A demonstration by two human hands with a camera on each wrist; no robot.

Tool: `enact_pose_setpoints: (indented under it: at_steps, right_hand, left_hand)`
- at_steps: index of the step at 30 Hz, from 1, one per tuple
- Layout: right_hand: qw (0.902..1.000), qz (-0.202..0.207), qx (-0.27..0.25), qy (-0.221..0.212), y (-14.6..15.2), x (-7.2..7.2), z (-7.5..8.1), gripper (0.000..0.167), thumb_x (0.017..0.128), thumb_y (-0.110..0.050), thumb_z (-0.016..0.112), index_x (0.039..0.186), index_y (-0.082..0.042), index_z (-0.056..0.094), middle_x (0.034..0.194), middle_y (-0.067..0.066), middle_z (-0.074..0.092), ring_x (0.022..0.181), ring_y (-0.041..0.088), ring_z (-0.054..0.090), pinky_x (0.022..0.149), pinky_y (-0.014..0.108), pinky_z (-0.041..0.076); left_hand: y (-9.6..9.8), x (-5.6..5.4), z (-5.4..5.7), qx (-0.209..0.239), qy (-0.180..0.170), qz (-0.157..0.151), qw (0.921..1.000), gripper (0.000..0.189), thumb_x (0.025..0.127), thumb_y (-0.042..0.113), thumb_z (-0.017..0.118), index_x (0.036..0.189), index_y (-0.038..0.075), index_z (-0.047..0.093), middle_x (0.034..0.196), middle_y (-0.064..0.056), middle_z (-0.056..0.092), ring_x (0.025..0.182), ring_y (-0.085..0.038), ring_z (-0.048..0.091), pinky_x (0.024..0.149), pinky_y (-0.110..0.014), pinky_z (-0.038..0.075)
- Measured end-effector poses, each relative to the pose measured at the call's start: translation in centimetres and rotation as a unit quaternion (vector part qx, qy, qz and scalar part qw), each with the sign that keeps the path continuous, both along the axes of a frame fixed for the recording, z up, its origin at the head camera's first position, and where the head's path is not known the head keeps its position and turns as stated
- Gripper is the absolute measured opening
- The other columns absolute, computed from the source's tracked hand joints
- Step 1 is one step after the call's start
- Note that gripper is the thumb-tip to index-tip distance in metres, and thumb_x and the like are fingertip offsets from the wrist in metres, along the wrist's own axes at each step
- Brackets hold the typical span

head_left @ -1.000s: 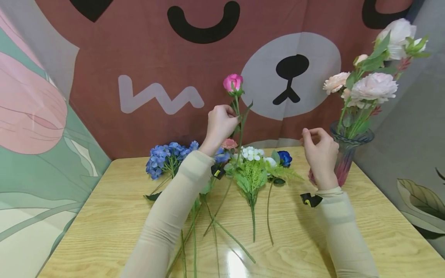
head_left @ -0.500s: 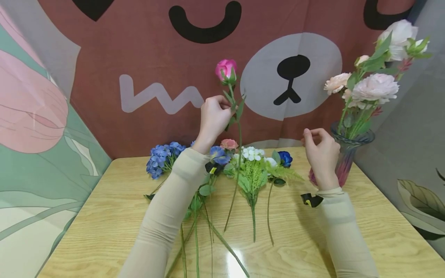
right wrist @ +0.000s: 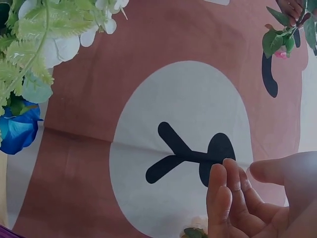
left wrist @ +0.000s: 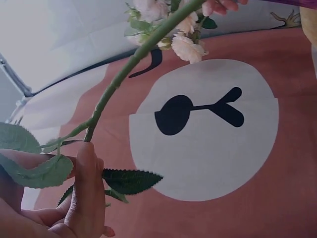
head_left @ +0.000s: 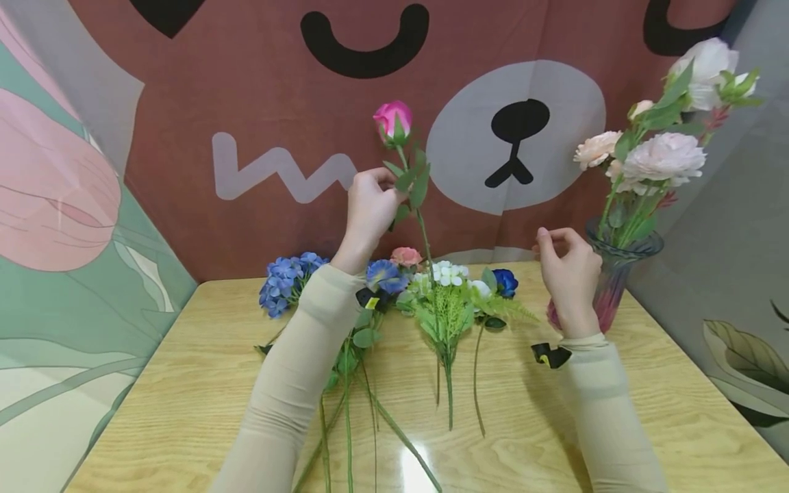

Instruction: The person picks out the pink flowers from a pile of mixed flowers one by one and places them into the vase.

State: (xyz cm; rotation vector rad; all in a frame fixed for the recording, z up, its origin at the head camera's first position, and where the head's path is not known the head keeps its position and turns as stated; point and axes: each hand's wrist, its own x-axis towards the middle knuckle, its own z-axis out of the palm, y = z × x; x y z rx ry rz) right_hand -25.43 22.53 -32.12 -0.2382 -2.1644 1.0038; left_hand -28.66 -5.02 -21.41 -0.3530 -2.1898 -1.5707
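Note:
My left hand pinches the stem of a pink rose just below its bloom, among its green leaves. The rose is held up above the table, tilted a little left, and its long stem hangs down across the white and green flowers. In the left wrist view the thumb and fingers close on the stem beside a leaf. My right hand is raised beside the glass vase, fingers loosely bent with nothing between them. The right wrist view shows its thumb and fingers apart.
Pale pink and white flowers stand in the vase. On the table lie blue hydrangeas, a coral flower, a white-flowered green bunch and a blue rose. Several stems reach toward the front edge. A printed cloth hangs behind.
My left hand has risen and moved left with the pink rose, whose bloom now leans left and stem's lower end has swung right. The right hand stays in place.

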Motion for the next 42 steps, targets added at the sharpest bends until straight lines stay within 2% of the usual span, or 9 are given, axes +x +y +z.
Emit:
enact_pose_setpoints:
  at_steps: [4,9,15,17,27,31,36,39,42]
  right_hand:
    - [1.0000,-0.004,-0.004,0.003,0.0,0.1,0.2,0.049,0.092,-0.056,0.046,0.096,-0.012,0.068,0.086,0.010,0.073,0.053,-0.013,0.044,0.051,0.022,0.037]
    - [0.9999,-0.002,-0.005,0.015,-0.1,0.2,0.2,0.047,0.092,-0.055,0.049,0.095,-0.013,0.069,0.085,0.010,0.073,0.050,-0.012,0.045,0.048,0.021,0.036]
    - [0.9991,0.015,-0.008,0.038,-0.5,0.1,0.1,0.042,0.092,-0.050,0.052,0.095,-0.011,0.069,0.083,0.009,0.073,0.050,-0.013,0.047,0.043,0.022,0.033]
    - [0.9988,0.019,-0.008,0.045,-0.6,0.1,0.2,0.043,0.092,-0.050,0.052,0.094,-0.011,0.069,0.082,0.009,0.073,0.052,-0.014,0.048,0.042,0.022,0.033]
    - [0.9972,0.052,-0.019,0.050,-1.8,1.0,1.2,0.042,0.091,-0.052,0.054,0.094,-0.013,0.068,0.083,0.007,0.073,0.059,-0.013,0.057,0.040,0.022,0.032]
    - [0.9956,0.069,-0.017,0.061,-2.3,1.5,1.5,0.039,0.091,-0.049,0.056,0.094,-0.012,0.068,0.083,0.007,0.074,0.062,-0.009,0.062,0.047,0.019,0.037]
    - [0.9945,0.083,-0.005,0.064,-2.9,2.1,1.8,0.041,0.090,-0.050,0.056,0.097,-0.011,0.068,0.085,0.007,0.074,0.065,-0.003,0.066,0.055,0.014,0.042]
    - [0.9944,0.083,0.003,0.065,-3.1,2.3,1.9,0.042,0.090,-0.050,0.056,0.097,-0.011,0.068,0.085,0.007,0.074,0.065,-0.003,0.066,0.057,0.012,0.043]
    - [0.9943,0.082,0.005,0.067,-3.2,2.5,2.0,0.039,0.090,-0.047,0.057,0.097,-0.011,0.068,0.085,0.007,0.074,0.064,-0.009,0.063,0.058,0.011,0.042]
  left_hand:
    - [-0.2,0.2,0.4,0.030,-0.002,-0.018,0.9994,0.009,0.081,0.001,0.060,0.075,0.002,0.067,0.060,-0.004,0.061,0.054,-0.014,0.053,0.051,-0.026,0.039]
    - [-0.5,0.4,0.8,0.071,-0.004,-0.040,0.9967,0.011,0.081,0.000,0.059,0.072,0.003,0.066,0.058,-0.001,0.063,0.052,-0.015,0.059,0.049,-0.026,0.040]
    - [-0.6,0.7,1.4,0.159,0.007,-0.083,0.9837,0.012,0.081,-0.004,0.058,0.073,0.002,0.064,0.055,-0.002,0.063,0.046,-0.017,0.062,0.051,-0.027,0.051]
    - [-0.6,0.7,1.4,0.176,0.010,-0.096,0.9797,0.012,0.081,-0.006,0.057,0.074,0.001,0.064,0.056,-0.002,0.063,0.044,-0.016,0.062,0.054,-0.029,0.054]
    - [0.1,0.8,0.5,0.166,0.000,-0.082,0.9827,0.010,0.082,-0.005,0.057,0.079,-0.002,0.066,0.060,-0.004,0.065,0.047,-0.015,0.064,0.060,-0.032,0.056]
    - [0.6,0.5,-0.2,0.182,-0.003,-0.091,0.9792,0.009,0.083,-0.005,0.057,0.083,-0.004,0.066,0.064,-0.007,0.066,0.048,-0.016,0.064,0.061,-0.032,0.057]
    - [1.0,0.4,-1.2,0.170,-0.005,-0.075,0.9826,0.010,0.084,-0.003,0.060,0.090,-0.003,0.067,0.073,-0.012,0.070,0.051,-0.013,0.065,0.062,-0.030,0.056]
    - [1.2,0.5,-1.7,0.163,-0.007,-0.069,0.9842,0.010,0.084,-0.002,0.061,0.092,-0.003,0.067,0.074,-0.014,0.070,0.051,-0.011,0.065,0.062,-0.029,0.056]
    - [1.5,0.6,-2.0,0.150,-0.012,-0.064,0.9866,0.010,0.084,0.000,0.062,0.092,-0.002,0.067,0.073,-0.013,0.070,0.051,-0.010,0.064,0.061,-0.027,0.055]
